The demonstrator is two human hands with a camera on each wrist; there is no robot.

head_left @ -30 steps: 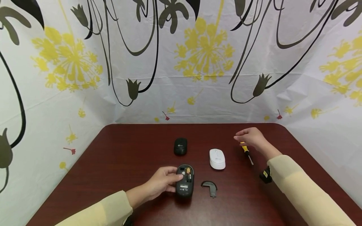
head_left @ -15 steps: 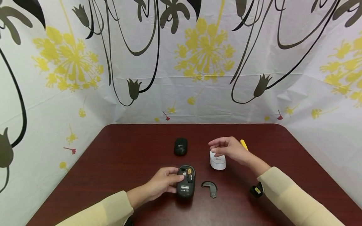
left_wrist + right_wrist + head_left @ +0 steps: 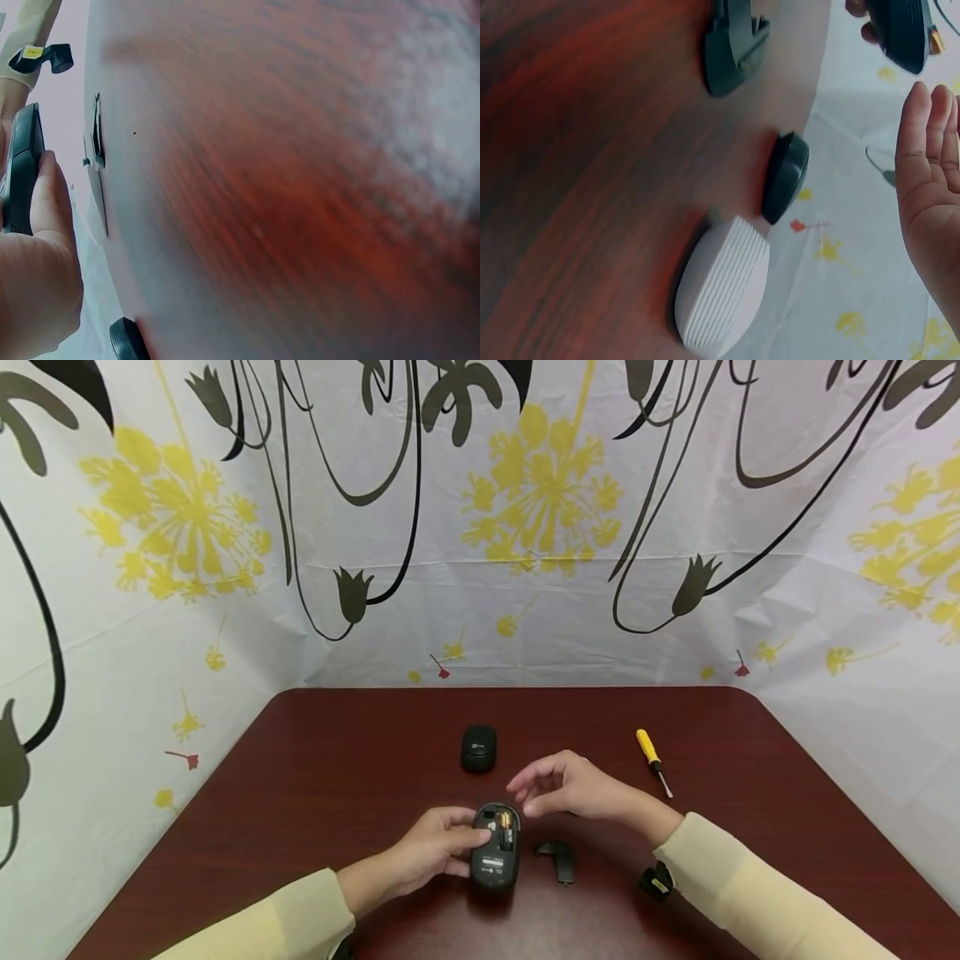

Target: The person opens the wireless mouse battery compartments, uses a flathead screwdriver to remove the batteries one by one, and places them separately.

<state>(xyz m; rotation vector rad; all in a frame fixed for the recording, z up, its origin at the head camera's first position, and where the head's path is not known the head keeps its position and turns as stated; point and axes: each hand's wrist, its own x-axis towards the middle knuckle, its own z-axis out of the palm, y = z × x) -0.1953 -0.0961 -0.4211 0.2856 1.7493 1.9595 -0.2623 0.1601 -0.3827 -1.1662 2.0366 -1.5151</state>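
Note:
My left hand (image 3: 431, 850) grips a black computer mouse (image 3: 492, 870) by its left side, underside facing up and thumb over its edge. Its battery compartment is uncovered and shows a copper-topped battery (image 3: 505, 823). Beside the mouse's upper right, my right hand (image 3: 573, 789) hovers, holding nothing; the right wrist view shows its fingers (image 3: 915, 127) fairly straight, close to the mouse. Right of the held mouse lies its dark hooked battery cover (image 3: 561, 862). A white mouse (image 3: 724, 292) rests on the table, hidden behind my right hand and forearm in the head view.
Farther back on the dark red wooden table (image 3: 360, 743) sits a second black mouse (image 3: 478, 749). A yellow-handled screwdriver (image 3: 648, 752) lies at the back right. A patterned white cloth (image 3: 450, 635) hangs along the table's far edge and sides.
My right hand has come from beside the screwdriver, leftward past the white mouse and nearer, to the held mouse. My left hand keeps its grip, with the mouse shifted slightly right.

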